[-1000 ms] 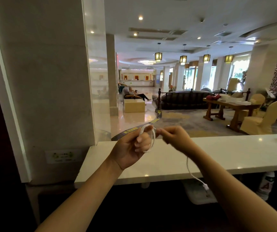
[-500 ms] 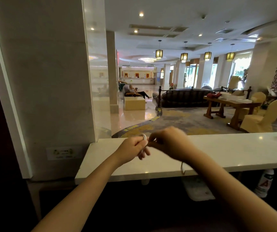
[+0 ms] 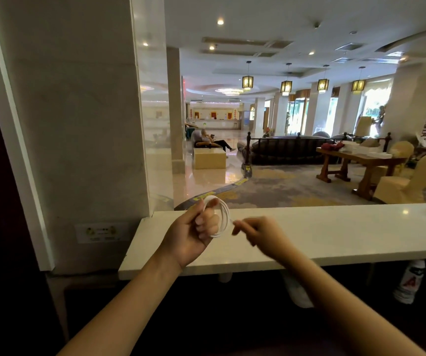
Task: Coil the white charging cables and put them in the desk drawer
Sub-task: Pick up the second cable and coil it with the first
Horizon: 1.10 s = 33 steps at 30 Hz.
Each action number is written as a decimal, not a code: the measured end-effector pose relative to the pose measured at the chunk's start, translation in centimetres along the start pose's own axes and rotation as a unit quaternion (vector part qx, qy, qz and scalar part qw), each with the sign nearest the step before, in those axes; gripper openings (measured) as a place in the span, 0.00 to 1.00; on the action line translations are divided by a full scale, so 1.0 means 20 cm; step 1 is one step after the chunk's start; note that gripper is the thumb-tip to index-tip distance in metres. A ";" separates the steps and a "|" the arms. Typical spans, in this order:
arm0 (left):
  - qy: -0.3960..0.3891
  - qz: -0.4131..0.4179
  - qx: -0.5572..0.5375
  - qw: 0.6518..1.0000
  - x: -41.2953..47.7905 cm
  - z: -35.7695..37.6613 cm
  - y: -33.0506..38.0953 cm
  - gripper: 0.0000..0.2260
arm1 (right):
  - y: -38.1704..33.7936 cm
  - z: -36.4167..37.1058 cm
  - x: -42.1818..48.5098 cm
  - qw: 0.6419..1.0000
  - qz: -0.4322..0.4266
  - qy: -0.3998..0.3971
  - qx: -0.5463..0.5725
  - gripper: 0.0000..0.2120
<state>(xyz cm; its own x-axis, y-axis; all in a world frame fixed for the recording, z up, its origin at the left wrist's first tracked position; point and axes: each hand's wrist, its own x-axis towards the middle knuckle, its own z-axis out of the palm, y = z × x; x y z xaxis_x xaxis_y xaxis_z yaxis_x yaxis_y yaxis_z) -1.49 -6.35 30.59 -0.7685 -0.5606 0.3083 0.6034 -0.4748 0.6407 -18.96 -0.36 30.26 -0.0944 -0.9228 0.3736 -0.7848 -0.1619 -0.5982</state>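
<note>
A white charging cable [image 3: 224,216] is wound into a small ring of several loops around the fingers of my left hand [image 3: 196,228], held above the white counter [image 3: 335,235]. My right hand [image 3: 254,231] sits just to the right of the coil, its fingertips pinched on the cable's loose end at the ring's right side. That hand is slightly blurred. No cable tail hangs below my hands. No drawer shows in the head view.
A marble pillar [image 3: 78,124] with a wall socket plate [image 3: 102,232] stands at the left. Beyond the glass lies a lobby with a wooden table [image 3: 361,163] and covered chairs. A white bottle [image 3: 410,281] stands in the dark space under the counter at right.
The hanging tail with its plug has been wound up into the ring on my left hand. My right hand has moved from over the coil to its right side.
</note>
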 end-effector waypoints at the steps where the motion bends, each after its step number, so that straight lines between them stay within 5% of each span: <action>1: 0.030 0.013 -0.004 0.999 0.01 0.00 0.00 0.10 | -0.01 0.05 -0.03 1.000 0.003 -0.023 -0.004 0.15; 8: 0.131 0.051 0.025 0.990 0.03 -0.03 0.03 0.15 | -0.07 0.09 -0.05 0.995 -0.002 -0.099 -0.028 0.12; 13: 0.087 0.002 0.052 0.995 0.00 0.02 0.01 0.11 | -0.04 0.06 -0.01 0.994 0.021 -0.042 -0.094 0.12; 16: 0.061 -0.009 0.076 0.995 -0.02 0.04 -0.02 0.11 | -0.05 0.05 0.00 0.995 0.075 -0.011 0.060 0.09; 21: 0.063 -0.022 0.104 0.992 -0.02 0.06 -0.06 0.16 | -0.08 0.03 -0.02 0.935 0.122 0.036 0.332 0.08; 29: 0.113 -0.009 0.240 0.964 -0.01 0.03 -0.13 0.16 | -0.11 0.02 -0.04 0.847 0.205 0.010 0.491 0.11; 33: 0.165 0.000 0.346 0.924 -0.02 0.04 -0.14 0.15 | -0.10 0.04 -0.06 0.866 0.232 0.001 0.442 0.15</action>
<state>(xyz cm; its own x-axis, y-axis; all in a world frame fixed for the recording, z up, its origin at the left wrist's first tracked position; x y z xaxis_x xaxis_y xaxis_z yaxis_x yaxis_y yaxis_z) -3.08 -4.31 29.17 -0.5932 -0.7908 0.1508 0.2359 0.0083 0.9717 -16.76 0.80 30.48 -0.2753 -0.9599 -0.0530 0.1144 0.0220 -0.9932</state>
